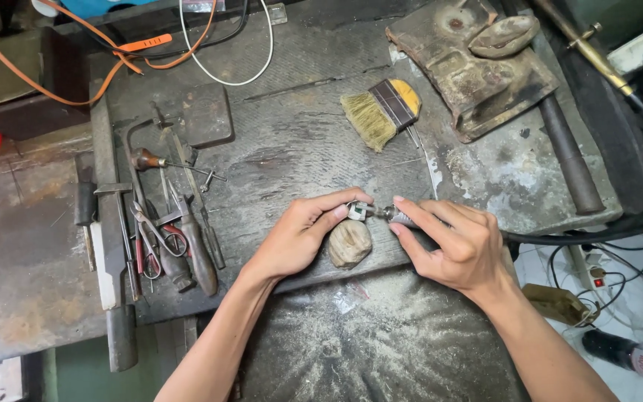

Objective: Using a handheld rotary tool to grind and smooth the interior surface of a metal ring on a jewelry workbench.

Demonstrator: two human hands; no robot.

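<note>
A yellow-handled brush lies above; pliers and files (a jumble) lie left.

The counter is dark grey, scuffed, dusted pale near its front edge. The brush has straw-coloured bristles, a dark brown ferrule and a yellow handle. The peg is worn tan with darker streaks. The small piece pinched at the fingertips is silvery grey. An orange cable and a white cable loop at the back. The pliers have red grips. The block is rusty brown, mottled.
</note>
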